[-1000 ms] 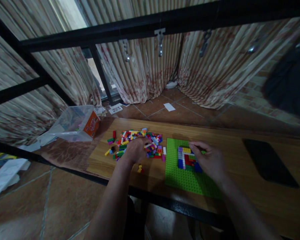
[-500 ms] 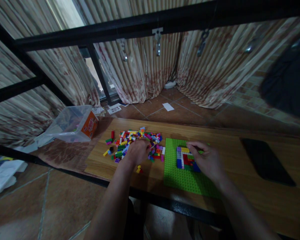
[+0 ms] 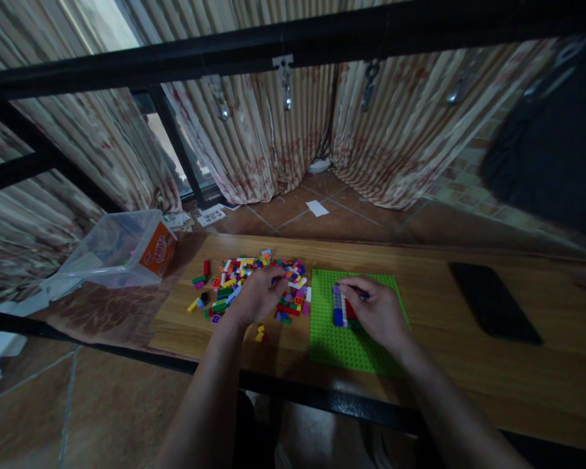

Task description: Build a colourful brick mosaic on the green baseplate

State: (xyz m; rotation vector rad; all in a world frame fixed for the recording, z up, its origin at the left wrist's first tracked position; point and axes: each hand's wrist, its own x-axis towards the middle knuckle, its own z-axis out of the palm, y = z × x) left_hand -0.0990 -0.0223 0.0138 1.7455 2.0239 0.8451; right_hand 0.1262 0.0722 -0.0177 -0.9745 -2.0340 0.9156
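L hand [image 3: 260, 293] held over loose bricks [image 3: 229, 284], R hand [image 3: 377, 312] over brick build [image 3: 338, 316] on grn baseplate [image 3: 342, 350]; both grips can't be made out.

The view is dim, brightest upper left.

On the table [image 3: 449, 378], the heap of bricks [image 3: 224, 292] lies left of the baseplate [image 3: 329, 352], the person's left hand [image 3: 255, 296] above it. Joined bricks [image 3: 338, 314] sit on the baseplate, partly under the right hand [image 3: 378, 314]. Over to the right lies a flat slab [image 3: 495, 303]; far left, a tub [image 3: 157, 252]. Curtains [image 3: 254, 143] hang behind.
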